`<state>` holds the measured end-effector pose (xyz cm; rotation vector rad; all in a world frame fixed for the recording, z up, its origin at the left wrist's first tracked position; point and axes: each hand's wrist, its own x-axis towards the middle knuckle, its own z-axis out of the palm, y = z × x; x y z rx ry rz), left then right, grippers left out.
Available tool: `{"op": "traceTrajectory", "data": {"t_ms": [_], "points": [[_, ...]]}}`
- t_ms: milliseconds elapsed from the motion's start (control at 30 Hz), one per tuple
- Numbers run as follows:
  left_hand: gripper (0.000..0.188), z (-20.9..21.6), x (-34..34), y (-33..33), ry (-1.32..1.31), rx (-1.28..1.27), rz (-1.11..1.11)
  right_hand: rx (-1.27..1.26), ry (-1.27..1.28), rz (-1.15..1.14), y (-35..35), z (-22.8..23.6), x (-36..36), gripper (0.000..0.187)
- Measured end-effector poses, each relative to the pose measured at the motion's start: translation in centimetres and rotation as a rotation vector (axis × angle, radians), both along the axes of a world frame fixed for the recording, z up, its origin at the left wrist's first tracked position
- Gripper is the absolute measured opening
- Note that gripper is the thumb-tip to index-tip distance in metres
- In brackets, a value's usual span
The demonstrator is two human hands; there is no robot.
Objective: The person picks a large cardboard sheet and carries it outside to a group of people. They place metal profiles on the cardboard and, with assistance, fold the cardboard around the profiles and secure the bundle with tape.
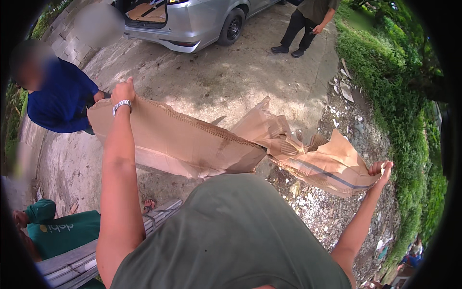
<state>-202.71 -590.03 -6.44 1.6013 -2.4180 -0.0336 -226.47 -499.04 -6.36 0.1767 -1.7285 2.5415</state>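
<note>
A large torn piece of brown cardboard (187, 132) stretches across in front of me, held up off the ground. My left hand (123, 92), with a metal watch at the wrist, is closed on its upper left edge. At the far right my right hand (380, 171) grips the end of a ragged, creased cardboard strip (332, 164) with a dark line along it. Between the hands, the sheet narrows to a crumpled, ripped part (267, 123) with frayed edges. Whether the two parts still join there I cannot tell.
A silver car (202, 24) with its rear open stands ahead. A person in blue (62, 98) is at the left, one in dark trousers (301, 31) at the far right, one in green (62, 233) at lower left beside metal bars (72, 265). Rubble and grass (375, 53) line the right.
</note>
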Motion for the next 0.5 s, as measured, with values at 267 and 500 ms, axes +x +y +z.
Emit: {"op": "traceTrajectory", "data": {"t_ms": [267, 500], "points": [[0.065, 4.1, 7.1, -7.0, 0.142, 0.006, 0.319, 0.156, -0.211, -1.244, 25.1, 6.0, 6.1, 0.064], [0.065, 3.9, 4.8, -3.9, 0.04, -0.097, 0.275, 0.533, -0.209, -0.913, 20.8, 5.0, 1.6, 0.071]]}}
